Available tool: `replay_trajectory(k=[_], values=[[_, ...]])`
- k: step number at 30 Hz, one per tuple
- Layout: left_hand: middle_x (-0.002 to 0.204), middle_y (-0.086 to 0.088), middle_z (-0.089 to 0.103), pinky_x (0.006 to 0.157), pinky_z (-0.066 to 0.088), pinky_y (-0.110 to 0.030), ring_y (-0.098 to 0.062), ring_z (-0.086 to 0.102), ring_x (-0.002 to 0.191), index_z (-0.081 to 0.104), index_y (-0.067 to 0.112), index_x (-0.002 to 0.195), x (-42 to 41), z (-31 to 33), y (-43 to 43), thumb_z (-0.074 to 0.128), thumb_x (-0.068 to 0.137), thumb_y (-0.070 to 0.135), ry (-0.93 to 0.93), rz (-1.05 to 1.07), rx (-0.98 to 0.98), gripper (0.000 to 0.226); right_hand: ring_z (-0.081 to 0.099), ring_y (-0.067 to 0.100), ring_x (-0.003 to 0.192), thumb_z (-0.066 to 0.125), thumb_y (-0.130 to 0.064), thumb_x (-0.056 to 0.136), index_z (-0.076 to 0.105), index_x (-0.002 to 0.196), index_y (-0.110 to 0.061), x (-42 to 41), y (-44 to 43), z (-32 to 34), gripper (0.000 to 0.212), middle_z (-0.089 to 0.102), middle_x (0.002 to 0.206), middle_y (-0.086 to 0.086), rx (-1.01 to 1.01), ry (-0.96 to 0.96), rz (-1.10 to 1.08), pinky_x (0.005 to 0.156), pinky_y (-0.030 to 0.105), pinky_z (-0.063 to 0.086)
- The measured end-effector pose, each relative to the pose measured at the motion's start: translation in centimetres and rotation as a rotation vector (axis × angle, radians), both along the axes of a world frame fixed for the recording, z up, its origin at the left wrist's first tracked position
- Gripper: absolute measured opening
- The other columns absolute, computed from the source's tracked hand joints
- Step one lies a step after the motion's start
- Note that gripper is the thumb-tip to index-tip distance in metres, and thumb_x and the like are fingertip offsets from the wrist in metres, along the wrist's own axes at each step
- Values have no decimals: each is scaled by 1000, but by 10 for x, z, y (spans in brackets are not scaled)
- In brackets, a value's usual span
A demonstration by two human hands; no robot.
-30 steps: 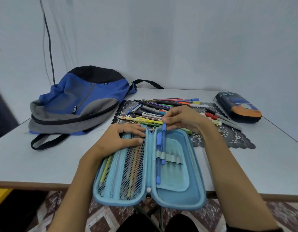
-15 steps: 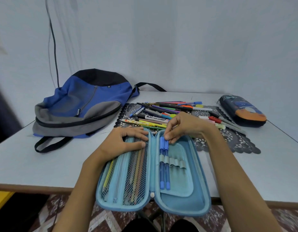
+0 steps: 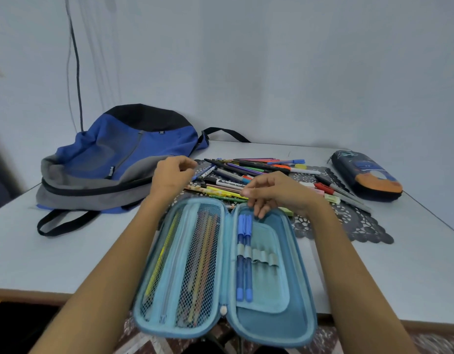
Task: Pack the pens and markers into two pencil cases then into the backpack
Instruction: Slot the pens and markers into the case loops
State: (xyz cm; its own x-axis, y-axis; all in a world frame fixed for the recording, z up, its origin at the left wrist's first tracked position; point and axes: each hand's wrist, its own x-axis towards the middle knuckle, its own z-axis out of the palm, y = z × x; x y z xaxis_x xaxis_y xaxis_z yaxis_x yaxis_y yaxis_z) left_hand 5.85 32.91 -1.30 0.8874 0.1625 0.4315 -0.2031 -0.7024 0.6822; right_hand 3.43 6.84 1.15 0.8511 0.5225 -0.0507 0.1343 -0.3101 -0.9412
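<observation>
A light-blue pencil case lies open at the table's front edge. Its left half has a mesh pocket with several pencils inside. Two blue pens sit side by side in the elastic loops of its right half. My right hand hovers at the top of that half, fingers loosely curled down just above the pens' caps, holding nothing. My left hand is raised over the left end of the pile of pens and markers, fingers loosely curled and empty. A blue and grey backpack lies at the left.
The pile lies on a dark lace mat behind the open case. A second pencil case, dark blue and orange, lies zipped at the far right. The backpack's black strap trails towards the front. A wall and a hanging cable stand behind.
My right hand pushed the second blue pen down into the loops beside the first and let it go. My left hand lifted off the mesh pocket and moved up towards the pile.
</observation>
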Motion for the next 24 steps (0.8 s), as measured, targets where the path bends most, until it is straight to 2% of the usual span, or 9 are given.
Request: replay_trajectory(k=[3,4,6,9,12,16,19,22,24], values=[[134,-12,60,101,44,-40,-28,55,119,60,9,131,26,-3,-1,53,90,1,152,-56,299,42,64,22,59,68,-13,89,65,102,6,1,0,-1,24,66,80,18,15,15,7,55,25,56],[138,-14,56,101,43,-41,-32,53,122,57,8,135,31,-5,-2,50,91,-1,205,-88,388,46,64,21,59,67,-12,89,65,103,7,2,-1,-1,24,65,81,19,19,22,7,55,24,56],[130,-19,61,92,47,-40,-35,57,112,59,9,133,37,-8,-2,46,93,0,264,-112,494,42,64,21,59,67,-13,89,64,104,9,3,-1,-2,26,65,81,19,17,27,10,55,24,56],[104,-17,71,79,52,-40,-33,63,93,71,9,113,43,-8,-3,56,96,16,224,-36,598,25,64,21,60,67,-14,89,63,105,10,5,-1,-1,29,65,82,18,-4,23,22,56,24,56],[86,-14,72,69,55,-38,-31,66,81,77,8,92,43,-4,-7,71,87,19,170,56,581,13,65,21,61,68,-14,89,64,104,9,5,0,-1,28,65,82,18,-10,24,26,56,24,56],[86,-14,72,66,52,-36,-33,66,80,77,8,84,39,-3,-8,71,79,8,165,142,489,8,65,21,60,68,-14,89,63,106,10,5,0,-2,29,65,81,18,-6,31,20,56,24,56],[79,-16,73,61,50,-33,-31,66,76,77,5,75,30,3,-4,75,75,12,174,152,399,7,65,21,61,69,-15,88,65,103,7,5,0,-1,27,66,80,15,-11,25,18,57,24,57],[72,-12,73,61,46,-30,-25,65,75,80,8,79,12,18,-2,79,75,17,166,130,310,10,65,20,60,69,-14,88,67,99,2,4,0,0,19,66,78,14,-10,20,22,56,24,56],[70,-9,71,56,38,-24,-19,60,72,80,10,84,-1,29,-1,77,77,15,127,132,278,9,64,20,59,68,-13,88,67,99,3,3,1,0,19,66,76,13,-7,13,15,56,24,56]])
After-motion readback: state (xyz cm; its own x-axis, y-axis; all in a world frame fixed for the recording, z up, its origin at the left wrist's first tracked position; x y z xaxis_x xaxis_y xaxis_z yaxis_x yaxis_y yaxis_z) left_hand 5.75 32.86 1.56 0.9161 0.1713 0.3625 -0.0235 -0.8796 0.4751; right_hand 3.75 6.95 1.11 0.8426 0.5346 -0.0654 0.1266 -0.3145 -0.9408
